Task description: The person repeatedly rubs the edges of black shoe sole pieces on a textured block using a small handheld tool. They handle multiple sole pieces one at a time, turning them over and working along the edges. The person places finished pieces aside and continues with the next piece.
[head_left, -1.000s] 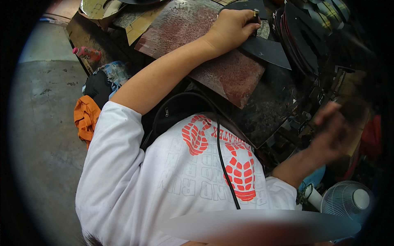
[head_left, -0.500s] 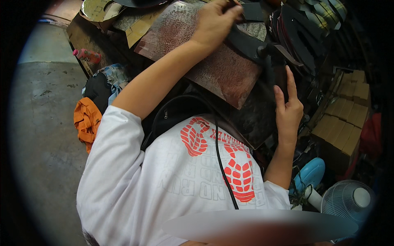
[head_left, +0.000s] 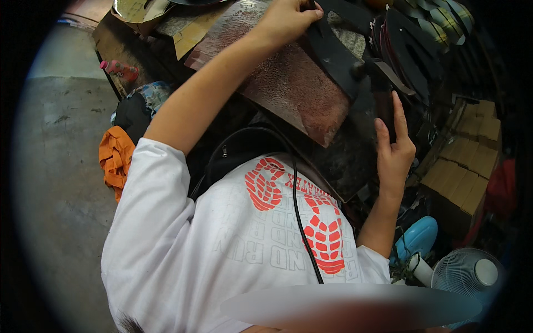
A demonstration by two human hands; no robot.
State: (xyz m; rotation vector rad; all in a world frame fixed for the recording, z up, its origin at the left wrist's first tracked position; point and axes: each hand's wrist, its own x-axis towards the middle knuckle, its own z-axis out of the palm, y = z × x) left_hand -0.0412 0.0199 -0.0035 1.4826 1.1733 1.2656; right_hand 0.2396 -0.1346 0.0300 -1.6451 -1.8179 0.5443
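A flat black cut-out piece (head_left: 333, 58) with curved edges reaches across the top middle. At its upper left end, my left hand (head_left: 286, 21) pinches it between thumb and fingers. A worn reddish-brown board (head_left: 302, 100) with a rough surface lies below that hand and forearm. On the right, my right hand (head_left: 395, 152) is around a dark brown upright block (head_left: 383, 108). Its index finger is straight along one side, its thumb lies on the other, and the remaining fingers are hidden. A dark curved strip (head_left: 395, 77) and a round knob (head_left: 357, 69) sit just above this hand.
Stacked black curved pieces (head_left: 413, 50) stand at the upper right. Brown cardboard boxes (head_left: 466, 155) and a fan (head_left: 469, 275) are at the right. Orange cloth (head_left: 115, 158) and a pink bottle (head_left: 119, 70) are at the left. A black cable (head_left: 297, 211) hangs over my shirt.
My left hand has shifted slightly left and up, and more of the black piece shows. My right hand sits slightly farther right and lower, still at the dark block.
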